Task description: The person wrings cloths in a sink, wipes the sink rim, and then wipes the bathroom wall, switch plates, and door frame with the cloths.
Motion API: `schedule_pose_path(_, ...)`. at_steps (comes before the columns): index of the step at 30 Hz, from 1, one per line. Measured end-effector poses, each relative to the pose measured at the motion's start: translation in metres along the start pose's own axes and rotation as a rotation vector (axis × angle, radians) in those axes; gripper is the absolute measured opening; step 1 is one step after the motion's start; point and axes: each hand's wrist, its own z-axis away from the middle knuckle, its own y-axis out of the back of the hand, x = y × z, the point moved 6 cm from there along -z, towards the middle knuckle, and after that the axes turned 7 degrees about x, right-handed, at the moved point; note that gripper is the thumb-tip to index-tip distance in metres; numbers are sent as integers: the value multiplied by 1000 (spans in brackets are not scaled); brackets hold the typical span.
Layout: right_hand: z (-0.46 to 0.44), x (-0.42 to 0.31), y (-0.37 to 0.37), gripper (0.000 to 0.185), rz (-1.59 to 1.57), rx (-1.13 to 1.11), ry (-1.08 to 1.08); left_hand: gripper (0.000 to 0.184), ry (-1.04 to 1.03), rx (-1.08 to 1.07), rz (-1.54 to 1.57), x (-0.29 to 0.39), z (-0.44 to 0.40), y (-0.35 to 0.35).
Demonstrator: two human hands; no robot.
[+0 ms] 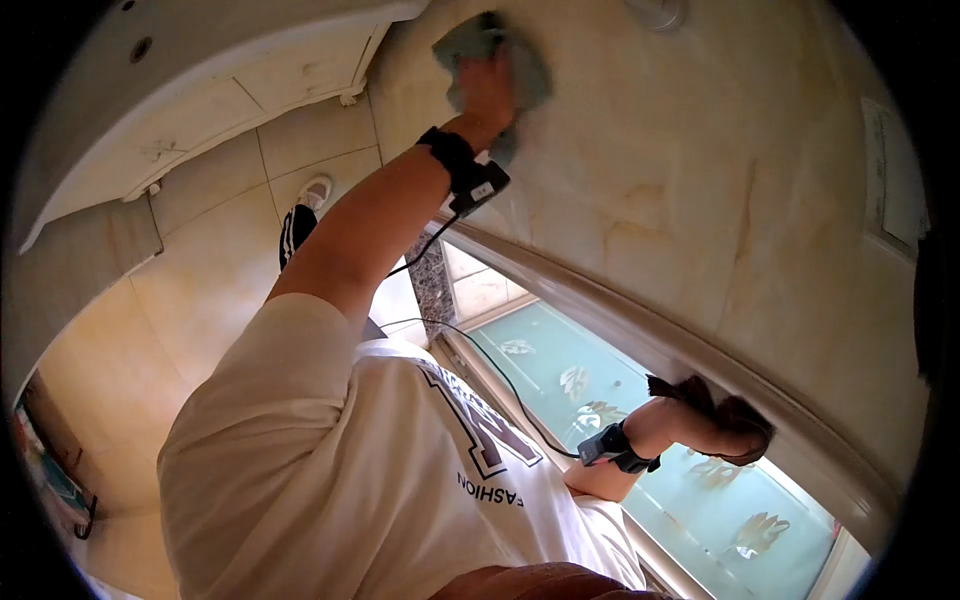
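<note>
Listed from my remote feed, head view: one left hand (487, 88), top centre of the frame, laid over a grey-green cloth (534, 78) against a beige marbled wall (640, 160); the fingers reach across the cloth, but motion blurs them, so I cannot tell how far they are spread or whether they grip it. One right hand (690, 427), lower right, fingers curled in on a bunched dark brown cloth (738, 420), which shows on both sides of the hand, beside a pale rail (620, 305) running diagonally along the wall's lower edge; the fingertips are hidden from me. Two black wrist straps, each with a small box: left-wrist box (482, 192), upper centre; right-wrist box (602, 446), lower right, with a thin dark cable (503, 366) reaching it. One white T-shirt (290, 440), bottom centre, dark lettering upside down to me. One pale blue-green panel (540, 345) with leaf motifs, lower right, below the rail. One dark speckled strip (432, 285), near centre. One whitish cabinet (220, 105), upper left. One light-coloured shoe (315, 190), left of centre, on pale floor tiles (215, 270). One pale rectangular plate (893, 175), at the right edge.
</note>
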Motion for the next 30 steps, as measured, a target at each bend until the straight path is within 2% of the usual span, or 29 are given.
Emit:
schedule_pose_path(1, -3, 4, 1, 38, -12, -5, -5, 61, 152, 35, 236, -38, -2, -37)
schedule_pose_path(3, -7, 8, 4, 37, -14, -9, 15, 74, 261, 178, 869, -85, 9, -109)
schedule_pose_path(4, -8, 7, 4, 37, -6, -7, 27, 82, 292, 190, 1100, -87, 32, -129)
schedule_pose_path(7, -8, 7, 5, 35, 9, 22, 64, 92, 330, -45, 1369, -38, 113, -134)
schedule_pose_path(9, -6, 5, 3, 33, 16, 20, 151, 84, 70, 18, 1167, 26, 136, -65)
schedule_pose_path(11, -9, 4, 8, 31, 34, -46, 235, 78, -291, 238, 809, 109, 142, 47)
schedule_pose_path(13, 6, 0, 7, 31, 129, -124, 396, 72, -567, 349, 615, 152, 154, 101)
schedule_pose_path(15, 21, 32, 28, 27, 224, -253, 342, 66, -771, 193, 530, 153, 183, 92)
schedule_pose_path(16, 30, 50, 34, 24, 217, -333, 162, 59, -952, 54, 435, 152, 204, 81)
schedule_pose_path(17, 42, 69, 40, 23, 223, -401, -19, 53, -1037, -52, 409, 147, 227, 71)
schedule_pose_path(19, 78, 48, 20, 19, 213, -601, 228, 48, -1164, -64, 366, 118, 251, 50)
schedule_pose_path(21, 106, 38, 14, 30, 75, -685, 467, 38, -1281, -54, 297, 120, 251, 49)
schedule_pose_path(22, 104, 47, 13, 39, 50, -650, 359, 34, -1307, -73, 284, 133, 243, 57)
schedule_pose_path(23, 102, 55, 13, 48, 19, -608, 253, 27, -1210, -1, 314, 150, 235, 69)
schedule_pose_path(24, 84, 46, 3, 53, 42, -577, 283, 31, -1389, 19, 455, 162, 228, 75)
schedule_pose_path(25, 66, 36, -7, 58, 65, -545, 312, 37, -1448, 95, 409, 182, 223, 85)
schedule_pose_path(26, 37, 21, -23, 60, 45, -503, 356, 44, -1508, 176, 373, 198, 216, 102)
schedule_pose_path(27, 9, 6, -39, 61, 28, -459, 401, 42, -1517, 174, 358, 223, 215, 109)
schedule_pose_path(28, -26, -7, -59, 59, 119, -463, 569, 40, -1533, 168, 351, 240, 215, 118)
schedule_pose_path(30, -71, -33, -76, 61, 149, -396, 760, 38, -1578, 130, 349, 272, 217, 136)
